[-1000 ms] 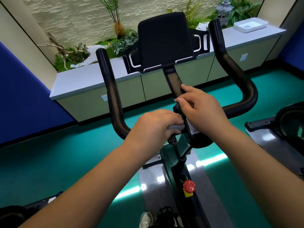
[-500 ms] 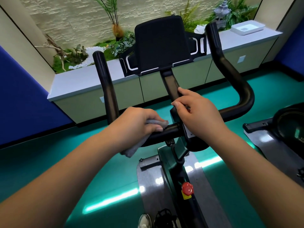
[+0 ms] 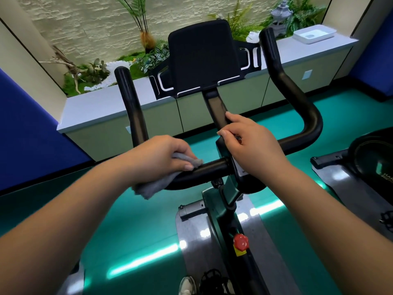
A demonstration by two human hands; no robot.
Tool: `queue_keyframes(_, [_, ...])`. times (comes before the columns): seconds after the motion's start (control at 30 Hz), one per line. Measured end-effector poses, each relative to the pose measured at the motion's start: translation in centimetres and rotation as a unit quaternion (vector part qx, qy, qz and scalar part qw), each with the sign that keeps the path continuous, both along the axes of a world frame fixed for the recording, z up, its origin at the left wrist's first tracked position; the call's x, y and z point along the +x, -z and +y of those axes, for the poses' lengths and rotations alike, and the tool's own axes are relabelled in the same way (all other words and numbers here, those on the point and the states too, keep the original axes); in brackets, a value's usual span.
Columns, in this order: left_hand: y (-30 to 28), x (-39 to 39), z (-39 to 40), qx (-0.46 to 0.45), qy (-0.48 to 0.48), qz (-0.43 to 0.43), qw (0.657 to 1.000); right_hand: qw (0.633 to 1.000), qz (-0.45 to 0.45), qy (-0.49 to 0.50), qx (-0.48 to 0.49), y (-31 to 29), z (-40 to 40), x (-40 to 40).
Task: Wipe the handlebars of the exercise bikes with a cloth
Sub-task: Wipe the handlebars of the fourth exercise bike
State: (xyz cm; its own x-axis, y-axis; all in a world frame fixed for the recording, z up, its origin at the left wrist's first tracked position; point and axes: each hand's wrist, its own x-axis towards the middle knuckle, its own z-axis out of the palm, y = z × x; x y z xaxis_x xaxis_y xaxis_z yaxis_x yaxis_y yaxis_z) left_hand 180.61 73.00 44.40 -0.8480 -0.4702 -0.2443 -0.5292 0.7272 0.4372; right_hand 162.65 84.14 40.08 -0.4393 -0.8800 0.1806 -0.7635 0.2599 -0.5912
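So the left hand (image 3: 163,158) grips a crumpled grey cloth (image 3: 153,187) wrapped over the matte black handlebar (image 3: 210,168). Right hand (image 3: 248,145) rests relaxed on the centre stem (image 3: 214,107), holding nothing.

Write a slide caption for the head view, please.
Left hand wipes the handlebar with a grey cloth; right hand rests on the stem.
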Motion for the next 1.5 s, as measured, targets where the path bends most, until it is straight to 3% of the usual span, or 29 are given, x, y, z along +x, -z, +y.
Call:
queue_keyframes(0.1, [-0.3,0.6,-0.2,-0.004,-0.003,-0.013,1.000,1.000,-0.002,0.002,0.000,0.0,0.0,0.0])
queue_keyframes(0.33, [0.9,-0.2,1.0,-0.022,-0.019,0.049,0.998,1.000,0.006,0.008,-0.001,0.0,-0.1,0.1])
queue_keyframes(0.5, [-1.1,3.3,-0.8,-0.091,0.046,-0.034,0.994,1.000,0.020,0.015,0.011,-0.1,0.0,0.6])
queue_keyframes(0.7, [0.6,4.2,-1.1,-0.139,0.109,0.033,0.984,0.999,0.027,0.038,0.009,0.0,0.0,1.2])
queue_keyframes(0.87, [0.1,4.4,-3.3,-0.193,0.141,0.023,0.971,0.998,0.029,0.049,0.012,-0.1,0.0,1.4])
queue_keyframes(1.0, [-0.6,3.2,-0.9,-0.124,0.104,-0.017,0.987,0.998,0.026,0.059,0.007,-0.2,0.0,1.4])
queue_keyframes(1.1, [0.4,3.5,1.3,-0.067,-0.012,0.103,0.992,0.998,0.022,0.061,0.006,-0.1,0.0,1.4])
queue_keyframes(1.2, [1.7,4.2,3.9,-0.006,-0.146,0.257,0.955,0.998,0.016,0.060,0.003,-0.1,0.1,1.4])
queue_keyframes(1.27, [2.2,4.3,6.5,0.051,-0.199,0.313,0.927,0.998,0.014,0.061,0.003,-0.1,0.1,1.3])
queue_keyframes(1.5, [6.9,4.2,11.8,0.226,-0.294,0.307,0.877,0.998,0.014,0.058,0.000,-0.1,0.2,1.4])
